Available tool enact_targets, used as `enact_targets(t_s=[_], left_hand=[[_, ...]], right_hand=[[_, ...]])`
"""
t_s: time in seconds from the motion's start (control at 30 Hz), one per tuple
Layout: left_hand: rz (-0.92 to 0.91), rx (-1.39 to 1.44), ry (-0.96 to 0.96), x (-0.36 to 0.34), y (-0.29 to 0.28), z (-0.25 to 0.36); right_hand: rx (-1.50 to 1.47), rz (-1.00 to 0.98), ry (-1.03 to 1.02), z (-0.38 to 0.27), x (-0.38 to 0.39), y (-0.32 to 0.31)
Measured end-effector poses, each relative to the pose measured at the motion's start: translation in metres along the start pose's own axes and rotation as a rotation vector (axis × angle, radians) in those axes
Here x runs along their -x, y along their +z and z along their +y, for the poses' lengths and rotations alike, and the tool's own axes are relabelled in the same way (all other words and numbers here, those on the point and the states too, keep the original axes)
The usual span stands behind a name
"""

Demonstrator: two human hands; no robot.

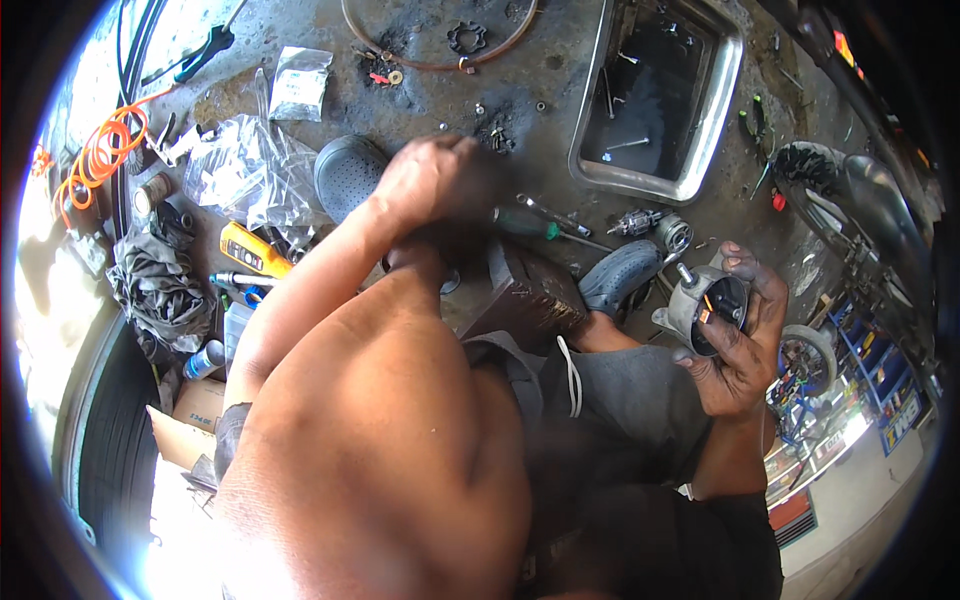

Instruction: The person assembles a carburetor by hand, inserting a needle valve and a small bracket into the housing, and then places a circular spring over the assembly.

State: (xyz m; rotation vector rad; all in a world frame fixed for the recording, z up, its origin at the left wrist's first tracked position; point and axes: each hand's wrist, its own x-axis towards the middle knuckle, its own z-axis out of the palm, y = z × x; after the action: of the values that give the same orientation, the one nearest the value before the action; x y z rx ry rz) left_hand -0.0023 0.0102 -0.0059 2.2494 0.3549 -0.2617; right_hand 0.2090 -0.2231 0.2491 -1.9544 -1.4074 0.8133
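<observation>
My right hand (pixel 742 355), its fingers blackened, grips a grey metal housing (pixel 680 312) with a short shaft and an orange piece inside, at the right of the view. My left hand (pixel 428 180) is closed above a dark clog (pixel 340 180) on my foot; a dark blurred area hides its fingertips and whatever they hold. Between my hands, a green-handled screwdriver (pixel 552 229), a metal extension bar (pixel 560 216) and a cylindrical motor part (pixel 640 223) lie on the floor, beside a dark brown block (pixel 515 305).
A steel tray (pixel 722 120) with fluid and bolts stands ahead. Plastic bags (pixel 225 175), an orange coiled hose (pixel 100 170), dark rags (pixel 160 290) and a yellow meter (pixel 255 250) lie left. A dark vehicle part (pixel 840 190) and a wheel (pixel 810 360) occupy the right.
</observation>
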Motion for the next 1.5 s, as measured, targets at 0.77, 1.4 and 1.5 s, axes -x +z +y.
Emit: enact_targets(t_s=[0.77, 1.4, 1.5], left_hand=[[0.206, -0.111, -0.007, -0.020, -0.016, -0.015], [0.235, -0.293, 0.325, -0.110, 0.016, 0.009], [0.262, -0.100, 0.223, -0.104, 0.006, 0.015]], right_hand=[[-0.002, 0.018, -0.004, 0.004, 0.002, 0.000], [0.002, 0.055, -0.099, -0.019, -0.011, -0.007], [-0.012, 0.064, -0.086, -0.018, -0.004, -0.007]])
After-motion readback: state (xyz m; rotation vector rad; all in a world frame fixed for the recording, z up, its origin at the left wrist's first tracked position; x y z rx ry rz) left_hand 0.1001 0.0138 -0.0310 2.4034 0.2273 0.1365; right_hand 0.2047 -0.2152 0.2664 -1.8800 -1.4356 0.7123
